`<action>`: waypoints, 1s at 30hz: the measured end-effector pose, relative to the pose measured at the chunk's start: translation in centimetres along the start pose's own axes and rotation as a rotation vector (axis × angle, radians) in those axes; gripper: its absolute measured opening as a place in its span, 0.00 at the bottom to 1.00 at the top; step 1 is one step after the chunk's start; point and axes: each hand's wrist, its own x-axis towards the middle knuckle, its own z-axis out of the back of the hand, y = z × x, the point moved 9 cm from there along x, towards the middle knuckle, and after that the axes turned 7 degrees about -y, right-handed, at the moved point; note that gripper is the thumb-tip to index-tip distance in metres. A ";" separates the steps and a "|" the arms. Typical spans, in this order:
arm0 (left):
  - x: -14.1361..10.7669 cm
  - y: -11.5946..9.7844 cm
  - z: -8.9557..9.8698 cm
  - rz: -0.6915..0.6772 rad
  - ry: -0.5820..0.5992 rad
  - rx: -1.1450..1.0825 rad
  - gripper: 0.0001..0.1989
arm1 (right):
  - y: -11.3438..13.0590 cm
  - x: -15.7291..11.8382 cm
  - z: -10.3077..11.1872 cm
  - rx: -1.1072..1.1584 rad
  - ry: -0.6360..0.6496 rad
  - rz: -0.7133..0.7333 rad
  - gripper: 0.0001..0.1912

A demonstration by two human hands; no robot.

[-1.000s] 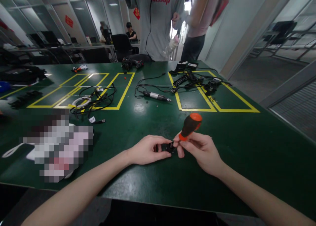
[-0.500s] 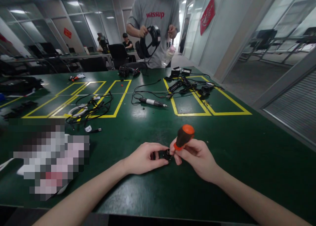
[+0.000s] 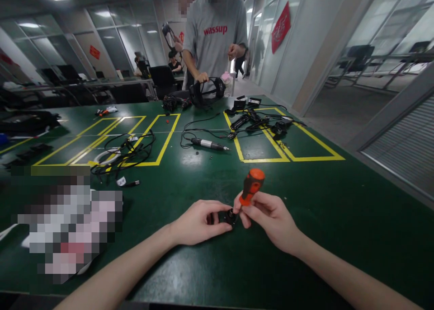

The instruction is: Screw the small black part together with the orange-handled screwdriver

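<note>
Low over the green table point(image 3: 190, 265), my left hand point(image 3: 201, 222) pinches a small black part point(image 3: 230, 216) between thumb and fingers. What kind of part it is cannot be made out. My right hand point(image 3: 271, 215) is closed on a screwdriver point(image 3: 253, 185) with an orange and black handle. The handle leans up and slightly right, and the lower end points down beside the black part. My right fingers hide most of the shaft, so whether the tip touches the part is unclear.
Beyond my hands lies a pen-shaped electric screwdriver point(image 3: 208, 144) with its cord. Tangled black cables point(image 3: 130, 149) lie to the left, black devices point(image 3: 254, 120) to the right. A blurred-out item point(image 3: 74, 233) is near my left forearm. A person in a grey shirt point(image 3: 217, 34) stands across the table.
The person opposite has lowered a black headset to the table's far edge. The screwdriver handle has turned a little in my right hand. My left hand keeps its hold on the black part.
</note>
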 end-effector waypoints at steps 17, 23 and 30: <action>0.0 -0.1 -0.1 0.022 0.018 0.006 0.15 | -0.2 -0.1 -0.4 0.053 0.025 -0.032 0.19; -0.1 0.2 0.0 0.027 0.008 0.025 0.19 | -0.6 -0.4 -0.3 0.083 0.018 -0.042 0.15; -0.1 0.1 -0.1 0.015 0.009 0.003 0.16 | -0.2 -0.1 0.1 -0.001 0.002 -0.025 0.15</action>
